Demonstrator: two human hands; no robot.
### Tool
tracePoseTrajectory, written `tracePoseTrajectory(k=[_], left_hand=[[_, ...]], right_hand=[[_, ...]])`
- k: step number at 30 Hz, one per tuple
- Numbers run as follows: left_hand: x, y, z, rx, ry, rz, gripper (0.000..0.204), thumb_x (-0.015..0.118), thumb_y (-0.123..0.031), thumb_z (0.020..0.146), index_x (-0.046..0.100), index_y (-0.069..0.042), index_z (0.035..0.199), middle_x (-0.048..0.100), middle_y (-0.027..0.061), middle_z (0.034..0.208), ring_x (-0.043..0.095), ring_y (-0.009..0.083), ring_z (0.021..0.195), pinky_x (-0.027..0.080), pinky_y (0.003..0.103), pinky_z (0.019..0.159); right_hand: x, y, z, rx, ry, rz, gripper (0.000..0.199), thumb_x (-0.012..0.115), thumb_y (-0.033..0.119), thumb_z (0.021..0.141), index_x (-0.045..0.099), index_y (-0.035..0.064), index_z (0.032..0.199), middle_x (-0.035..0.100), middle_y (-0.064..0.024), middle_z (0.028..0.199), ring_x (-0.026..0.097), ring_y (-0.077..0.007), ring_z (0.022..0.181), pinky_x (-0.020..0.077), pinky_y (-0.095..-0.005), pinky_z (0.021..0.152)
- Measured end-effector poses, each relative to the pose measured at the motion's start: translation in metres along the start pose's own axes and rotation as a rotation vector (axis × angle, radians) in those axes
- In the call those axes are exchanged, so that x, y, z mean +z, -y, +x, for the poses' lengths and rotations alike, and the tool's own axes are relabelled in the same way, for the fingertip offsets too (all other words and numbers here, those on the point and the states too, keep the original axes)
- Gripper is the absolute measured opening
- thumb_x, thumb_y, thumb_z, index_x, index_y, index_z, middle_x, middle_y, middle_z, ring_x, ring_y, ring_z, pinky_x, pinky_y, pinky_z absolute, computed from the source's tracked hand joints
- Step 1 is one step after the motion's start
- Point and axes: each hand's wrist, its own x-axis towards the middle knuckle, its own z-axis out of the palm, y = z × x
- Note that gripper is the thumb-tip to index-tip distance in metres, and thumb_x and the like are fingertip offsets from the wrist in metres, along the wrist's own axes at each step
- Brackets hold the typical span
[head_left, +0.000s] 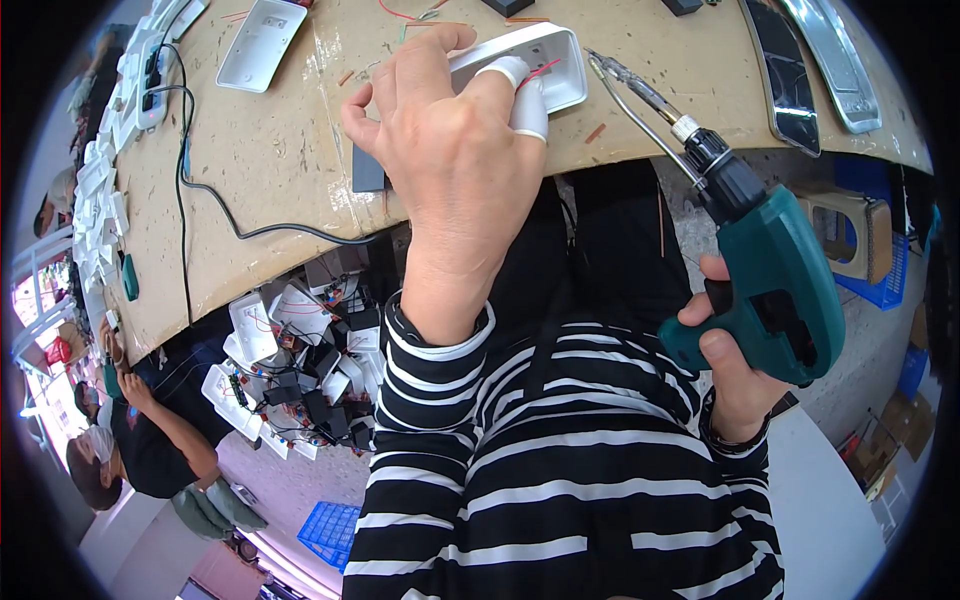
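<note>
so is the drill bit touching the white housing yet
No, the teal power screwdriver in the right hand has its bit tip beside the white plastic housing held by the left hand.

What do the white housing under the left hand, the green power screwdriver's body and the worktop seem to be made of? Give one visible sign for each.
White housing: likely moulded plastic, smooth and glossy with thin walls.
Green power screwdriver: apparently matt plastic body; its long bit shines like metal.
Worktop: probably board or plywood, tan, scuffed and stained.

Black cable (215, 205) across the tan workbench (270, 160), spare white housing (262, 42) above, blue crate (330, 528) below.
</note>
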Motion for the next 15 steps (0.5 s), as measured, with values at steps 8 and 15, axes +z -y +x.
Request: tracePoseTrajectory(k=[8, 15], left_hand=[[-0.016, 0.003, 0.004, 0.130, 0.070, -0.037, 0.004, 0.063, -0.009, 0.061, 0.062, -0.005, 0.063, 0.051, 0.0080, 0.106, 0.045, 0.0247, 0.100, 0.021, 0.046, 0.087], [-0.021, 0.008, 0.000, 0.176, 0.140, -0.054, 0.015, 0.062, -0.005, 0.060, 0.065, -0.003, 0.075, 0.052, 0.0081, 0.097, 0.049, 0.0237, 0.086, 0.034, 0.036, 0.075]], right_hand=[[-0.001, 0.003, 0.004, -0.025, -0.068, 0.016, 0.060, 0.063, 0.008, 0.075, 0.034, -0.0059, 0.126, 0.055, -0.0233, 0.106, 0.061, -0.0185, 0.074, 0.0512, -0.0281, 0.065], [0.005, -0.013, 0.022, -0.048, -0.072, 0.195, 0.059, 0.062, 0.014, 0.079, 0.032, -0.0052, 0.126, 0.053, -0.0240, 0.107, 0.060, -0.0172, 0.073, 0.0522, -0.0271, 0.061]])
